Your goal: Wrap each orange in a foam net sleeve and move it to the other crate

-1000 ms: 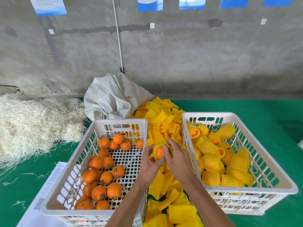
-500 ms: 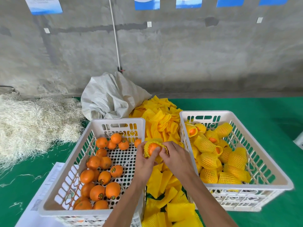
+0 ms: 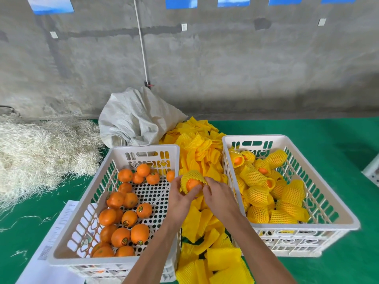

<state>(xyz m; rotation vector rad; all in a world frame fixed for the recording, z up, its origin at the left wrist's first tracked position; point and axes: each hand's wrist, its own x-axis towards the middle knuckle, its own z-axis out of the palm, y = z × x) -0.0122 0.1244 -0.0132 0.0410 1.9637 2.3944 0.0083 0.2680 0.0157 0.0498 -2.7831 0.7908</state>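
Note:
Between the two crates I hold an orange (image 3: 192, 184) partly covered by a yellow foam net sleeve (image 3: 191, 175). My left hand (image 3: 180, 198) grips it from the left and below. My right hand (image 3: 218, 196) pinches the sleeve's right edge. The left white crate (image 3: 82, 218) holds several bare oranges (image 3: 123, 218). The right white crate (image 3: 336, 212) holds several oranges wrapped in yellow sleeves (image 3: 258, 195).
A heap of loose yellow foam sleeves (image 3: 203, 152) runs between the crates toward me. A grey woven sack (image 3: 135, 117) lies behind the left crate. Pale straw (image 3: 37, 148) is piled at far left. A printed sheet (image 3: 61, 224) lies on the green table (image 3: 307, 130).
Both hands and the orange shifted a little left, toward the left crate's rim. The sleeve now sits further down over the orange's top.

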